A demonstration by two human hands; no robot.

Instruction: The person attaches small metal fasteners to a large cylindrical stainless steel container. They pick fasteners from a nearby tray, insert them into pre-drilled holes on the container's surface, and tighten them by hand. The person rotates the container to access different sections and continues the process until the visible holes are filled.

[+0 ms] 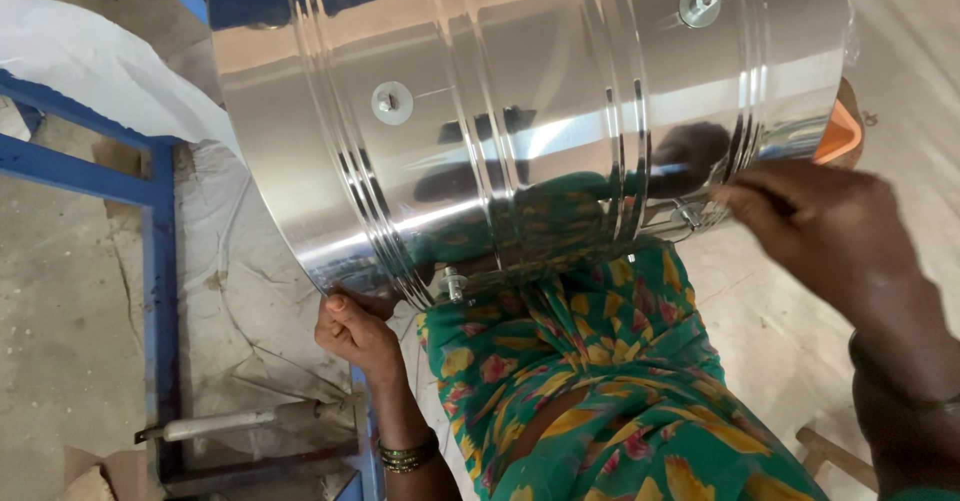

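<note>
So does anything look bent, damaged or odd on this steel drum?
Nothing stands out. The shiny steel drum shows even ribs and no visible dents. The left hand grips its lower edge; the right hand rests on its side.

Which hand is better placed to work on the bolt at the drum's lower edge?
Probably the left hand: it grips the shiny ribbed steel drum right beside the small bolt; the right hand is at the far end.

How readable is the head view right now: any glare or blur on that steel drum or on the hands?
Head view: the steel drum carries bright glare streaks and mirrors the green floral cloth, so its surface detail is hard to read; the right hand at the drum's rim is dark and slightly soft; the left hand under the lower edge is evenly lit and sharp.
</note>
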